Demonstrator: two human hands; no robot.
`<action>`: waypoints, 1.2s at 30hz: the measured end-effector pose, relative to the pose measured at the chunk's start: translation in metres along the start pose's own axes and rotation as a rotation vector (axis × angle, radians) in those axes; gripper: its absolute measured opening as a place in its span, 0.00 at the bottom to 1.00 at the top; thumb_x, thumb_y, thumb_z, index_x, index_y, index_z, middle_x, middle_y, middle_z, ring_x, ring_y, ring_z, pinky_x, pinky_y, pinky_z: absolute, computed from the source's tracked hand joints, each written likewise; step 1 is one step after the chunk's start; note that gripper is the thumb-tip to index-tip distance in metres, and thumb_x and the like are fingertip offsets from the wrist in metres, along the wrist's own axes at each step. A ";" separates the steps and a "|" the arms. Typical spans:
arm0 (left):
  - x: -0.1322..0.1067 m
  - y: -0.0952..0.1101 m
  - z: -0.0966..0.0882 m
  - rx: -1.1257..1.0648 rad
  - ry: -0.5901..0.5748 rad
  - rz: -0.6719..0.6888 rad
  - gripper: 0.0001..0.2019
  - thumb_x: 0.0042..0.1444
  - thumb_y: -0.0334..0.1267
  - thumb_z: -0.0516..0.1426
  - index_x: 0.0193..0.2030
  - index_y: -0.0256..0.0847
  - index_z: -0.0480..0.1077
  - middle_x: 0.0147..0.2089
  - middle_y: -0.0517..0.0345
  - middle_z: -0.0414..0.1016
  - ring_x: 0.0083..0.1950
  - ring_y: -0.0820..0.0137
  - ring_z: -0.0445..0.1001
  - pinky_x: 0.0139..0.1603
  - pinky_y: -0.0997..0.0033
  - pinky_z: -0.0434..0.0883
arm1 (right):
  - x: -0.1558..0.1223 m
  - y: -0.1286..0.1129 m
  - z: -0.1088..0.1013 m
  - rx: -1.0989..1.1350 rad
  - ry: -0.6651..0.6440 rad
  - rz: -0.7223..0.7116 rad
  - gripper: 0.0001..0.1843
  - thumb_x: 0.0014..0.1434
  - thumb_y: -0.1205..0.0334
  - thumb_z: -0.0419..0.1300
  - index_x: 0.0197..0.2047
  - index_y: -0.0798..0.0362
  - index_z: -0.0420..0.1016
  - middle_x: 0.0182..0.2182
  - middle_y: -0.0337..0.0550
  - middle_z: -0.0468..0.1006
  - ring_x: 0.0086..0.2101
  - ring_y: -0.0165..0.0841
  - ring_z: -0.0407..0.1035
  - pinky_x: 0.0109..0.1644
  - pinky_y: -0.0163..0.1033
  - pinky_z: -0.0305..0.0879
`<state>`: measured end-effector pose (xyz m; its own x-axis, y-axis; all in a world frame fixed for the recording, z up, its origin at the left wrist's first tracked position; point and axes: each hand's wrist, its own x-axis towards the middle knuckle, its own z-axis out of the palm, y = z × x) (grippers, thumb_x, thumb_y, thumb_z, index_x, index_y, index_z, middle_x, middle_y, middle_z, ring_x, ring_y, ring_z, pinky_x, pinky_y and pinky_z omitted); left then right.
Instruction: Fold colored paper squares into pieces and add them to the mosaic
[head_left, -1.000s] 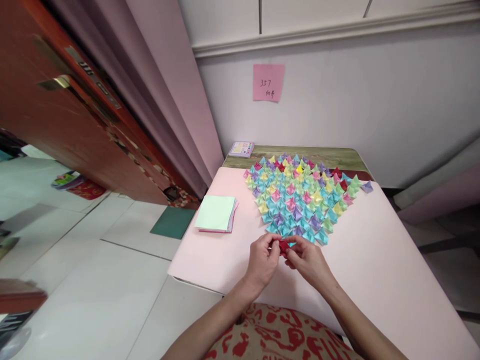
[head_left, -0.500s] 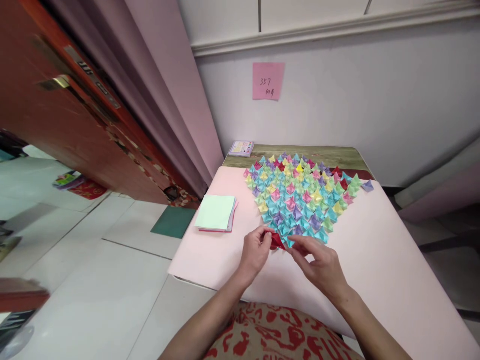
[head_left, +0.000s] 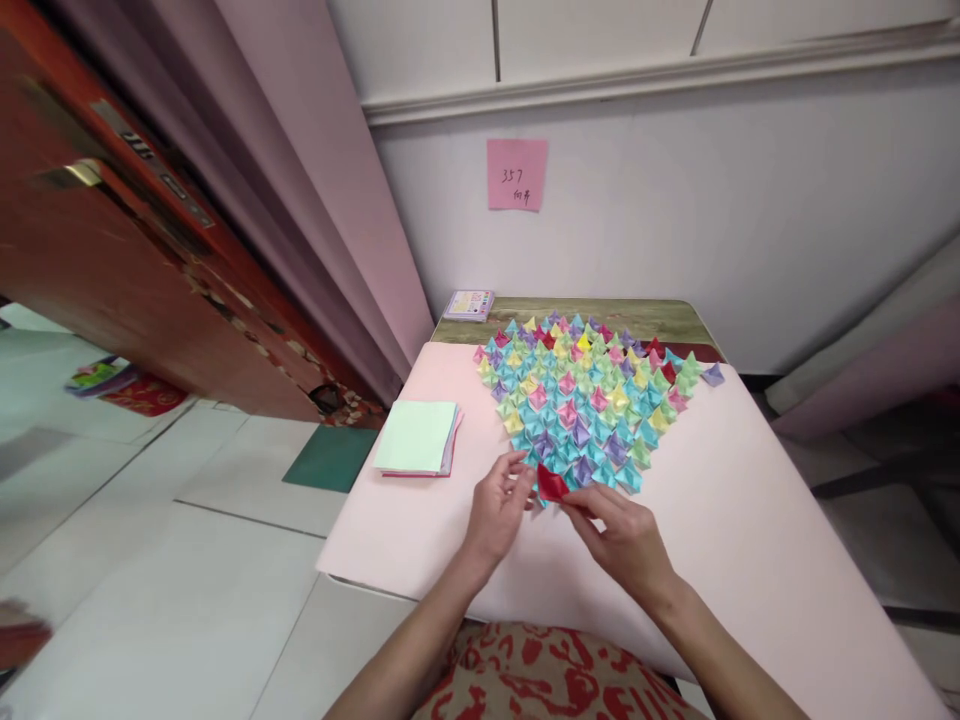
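Observation:
A small red folded origami paper (head_left: 553, 484) is pinched at its right corner between the thumb and fingers of my right hand (head_left: 621, 527). On its left side, my left hand (head_left: 496, 508) has its fingers curled loosely apart, the tips close to the paper but seemingly off it. Just beyond both hands spreads a large cluster of folded paper pieces (head_left: 574, 388) in blue, green, purple, yellow, pink and red, set in close rows. The red paper hides part of the cluster's near edge.
A stack of square paper sheets (head_left: 416, 437), pale green on top, lies left on the pink-covered table (head_left: 720, 520). A small printed packet (head_left: 469, 305) sits at the back left corner. One purple piece (head_left: 712, 375) stands apart at the right. Behind is a wall with a pink note (head_left: 517, 174).
The red paper has passed from the left fingers into a right-hand pinch, and its shape looks more opened out. The left fingers have loosened. The whole view has shifted slightly.

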<state>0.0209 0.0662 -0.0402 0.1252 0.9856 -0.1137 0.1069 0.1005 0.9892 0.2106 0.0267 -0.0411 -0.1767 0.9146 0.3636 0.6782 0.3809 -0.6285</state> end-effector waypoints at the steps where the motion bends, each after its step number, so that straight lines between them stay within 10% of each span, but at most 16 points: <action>1: 0.004 -0.005 -0.006 0.059 0.045 0.047 0.20 0.63 0.49 0.53 0.56 0.40 0.66 0.48 0.50 0.76 0.39 0.68 0.78 0.38 0.67 0.77 | 0.003 0.006 -0.005 0.042 0.048 0.053 0.10 0.65 0.59 0.56 0.40 0.48 0.80 0.32 0.42 0.82 0.30 0.33 0.75 0.35 0.36 0.70; 6: 0.021 -0.051 -0.033 0.453 0.298 0.298 0.16 0.65 0.45 0.51 0.53 0.38 0.67 0.52 0.45 0.73 0.47 0.64 0.75 0.49 0.58 0.75 | 0.038 0.061 -0.040 0.198 0.233 0.406 0.12 0.57 0.52 0.63 0.39 0.50 0.82 0.30 0.41 0.84 0.29 0.37 0.78 0.33 0.39 0.74; 16: 0.028 -0.103 -0.042 0.715 0.301 0.446 0.15 0.66 0.37 0.50 0.58 0.38 0.63 0.59 0.42 0.68 0.63 0.59 0.66 0.62 0.50 0.67 | 0.156 0.180 -0.085 0.009 0.408 0.554 0.15 0.53 0.53 0.62 0.37 0.56 0.82 0.28 0.46 0.84 0.29 0.37 0.78 0.34 0.37 0.72; 36: 0.031 -0.115 -0.049 0.884 0.251 0.342 0.25 0.65 0.35 0.51 0.68 0.42 0.55 0.67 0.43 0.62 0.68 0.58 0.62 0.62 0.50 0.69 | 0.340 0.276 -0.029 -0.373 0.185 0.728 0.16 0.64 0.51 0.60 0.48 0.54 0.75 0.45 0.44 0.78 0.42 0.36 0.74 0.47 0.46 0.71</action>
<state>-0.0359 0.0916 -0.1526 0.0844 0.9532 0.2904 0.8168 -0.2331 0.5278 0.3588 0.4387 -0.0714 0.4945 0.8652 0.0828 0.7747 -0.3956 -0.4933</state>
